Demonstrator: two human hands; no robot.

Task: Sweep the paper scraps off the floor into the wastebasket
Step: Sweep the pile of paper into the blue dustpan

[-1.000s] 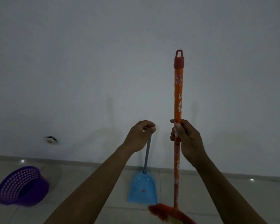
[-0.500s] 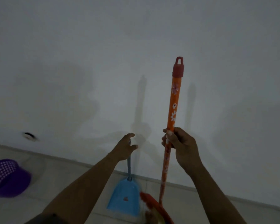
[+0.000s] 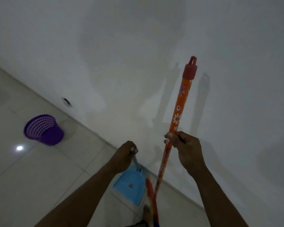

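Well, the right hand (image 3: 187, 149) grips the orange broom (image 3: 180, 102) halfway up its stick, which looks stiff and light, the left hand (image 3: 124, 154) holds the thin handle of the blue dustpan (image 3: 129, 185), and the purple wastebasket (image 3: 44, 130) sits on the floor (image 3: 39, 185) by the wall (image 3: 138, 46)

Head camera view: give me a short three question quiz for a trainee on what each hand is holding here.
1. True or false: the right hand grips the orange broom by its handle.
2. The left hand holds: A) the handle of the blue dustpan; B) a paper scrap; C) nothing.
3. Fill in: the purple wastebasket stands to the ___ of both hands.
Key: 1 true; 2 A; 3 left.
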